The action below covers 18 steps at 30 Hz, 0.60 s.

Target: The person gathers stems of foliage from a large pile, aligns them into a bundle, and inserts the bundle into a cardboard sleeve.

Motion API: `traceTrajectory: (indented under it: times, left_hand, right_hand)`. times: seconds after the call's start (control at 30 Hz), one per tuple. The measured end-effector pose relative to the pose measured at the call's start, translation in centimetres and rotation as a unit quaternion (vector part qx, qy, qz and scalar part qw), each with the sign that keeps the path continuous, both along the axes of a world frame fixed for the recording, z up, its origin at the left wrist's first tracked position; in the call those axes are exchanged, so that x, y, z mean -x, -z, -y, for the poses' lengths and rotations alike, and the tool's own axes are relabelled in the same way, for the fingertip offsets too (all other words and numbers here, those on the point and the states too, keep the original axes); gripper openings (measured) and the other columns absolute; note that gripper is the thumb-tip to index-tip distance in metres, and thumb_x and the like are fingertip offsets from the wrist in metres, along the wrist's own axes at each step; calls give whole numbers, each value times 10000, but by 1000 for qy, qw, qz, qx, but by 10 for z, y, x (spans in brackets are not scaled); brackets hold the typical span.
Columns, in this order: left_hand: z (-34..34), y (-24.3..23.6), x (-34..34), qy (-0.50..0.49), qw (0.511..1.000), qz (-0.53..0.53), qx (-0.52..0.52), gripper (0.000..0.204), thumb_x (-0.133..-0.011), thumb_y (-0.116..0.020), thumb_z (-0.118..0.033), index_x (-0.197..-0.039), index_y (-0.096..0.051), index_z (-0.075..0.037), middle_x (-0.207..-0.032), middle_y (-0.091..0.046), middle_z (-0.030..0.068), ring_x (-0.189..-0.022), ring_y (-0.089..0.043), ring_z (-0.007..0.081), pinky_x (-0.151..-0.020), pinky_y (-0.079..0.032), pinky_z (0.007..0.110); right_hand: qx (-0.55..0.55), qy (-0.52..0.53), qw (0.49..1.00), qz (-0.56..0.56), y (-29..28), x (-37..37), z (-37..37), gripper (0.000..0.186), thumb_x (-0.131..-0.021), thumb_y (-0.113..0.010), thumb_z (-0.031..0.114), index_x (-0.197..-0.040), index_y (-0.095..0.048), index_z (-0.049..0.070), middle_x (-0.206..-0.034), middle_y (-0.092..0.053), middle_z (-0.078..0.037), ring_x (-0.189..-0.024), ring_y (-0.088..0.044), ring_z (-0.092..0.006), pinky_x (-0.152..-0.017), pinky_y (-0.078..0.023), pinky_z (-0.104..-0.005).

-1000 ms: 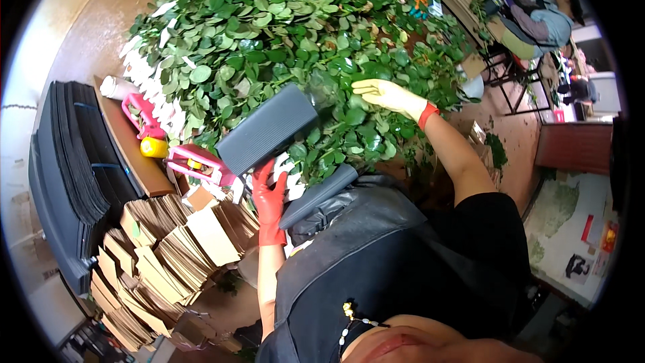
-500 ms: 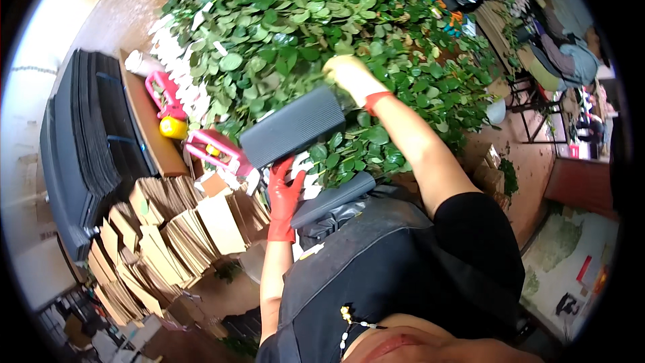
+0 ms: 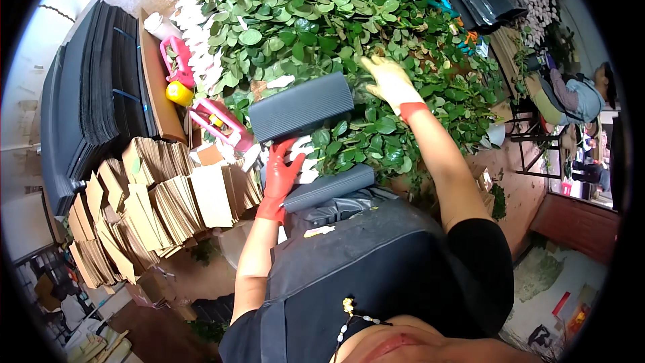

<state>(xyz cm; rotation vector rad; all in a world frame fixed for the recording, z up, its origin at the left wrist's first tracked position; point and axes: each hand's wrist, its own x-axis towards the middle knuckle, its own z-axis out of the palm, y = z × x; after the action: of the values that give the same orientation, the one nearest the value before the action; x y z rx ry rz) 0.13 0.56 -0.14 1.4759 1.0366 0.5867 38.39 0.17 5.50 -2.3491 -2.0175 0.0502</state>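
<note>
Red glove on, the left hand [image 3: 281, 178] meets the lower edge of a dark grey, ribbed, box-shaped block [image 3: 302, 107] with its fingertips, thumb apart — whether it grips, I cannot tell. Leaves show beyond the block and to its right, part of a broad heap of green leafy stems [image 3: 316, 20]. Over that heap, just right of the block, the right hand [image 3: 392, 84], in a pale yellow glove with red cuff, has its fingers apart and holds nothing visible. Nearer the body lies a dark grey ribbed bar [image 3: 329, 188]; upright tan cardboard pieces [image 3: 213, 191] stand to the left.
</note>
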Motion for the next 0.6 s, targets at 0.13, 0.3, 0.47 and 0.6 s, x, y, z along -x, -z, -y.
traceTrajectory:
  times: [0.13, 0.3, 0.47, 0.6]
  left_hand:
    - [-3, -1, -3, 26, 993, -62, -93, 474, -893, -802, -94, -1344, -654, -72, -1266, -606, 129, -1067, -647, 245, -922, -549, 357]
    - [0, 1, 4, 8, 994, -36, -105, 476, -894, -809, -115, -1339, -648, -68, -1276, -604, 152, -1083, -647, 267, -916, -557, 377]
    - [0, -6, -3, -13, 997, 2, -74, 337, -919, -773, -104, -1232, -687, -14, -1107, -715, 127, -931, -680, 195, -783, -568, 336]
    - [5, -10, -7, -9, 996, 72, 46, 311, -938, -753, -136, -1210, -695, 5, -1128, -700, 161, -953, -685, 238, -812, -553, 358]
  right_hand:
    - [51, 214, 954, -202, 11, -31, -12, 364, -922, -584, 25, -1236, -747, 109, -1267, -726, -154, -1156, -695, -346, -1012, -549, -407]
    - [-241, 20, 965, -101, -109, -26, 29, 390, -930, -548, -56, -1234, -742, 94, -1033, -776, -141, -862, -732, -265, -839, -594, -389]
    - [-13, 21, 943, -332, -81, -3, 78, 392, -844, -608, -148, -1160, -752, 32, -1226, -750, -148, -1205, -695, -284, -1037, -559, -381]
    - [8, -82, 996, -44, 9, 5, 105, 449, -879, -644, 7, -1304, -704, 142, -1347, -684, -170, -1287, -636, -330, -1102, -498, -418]
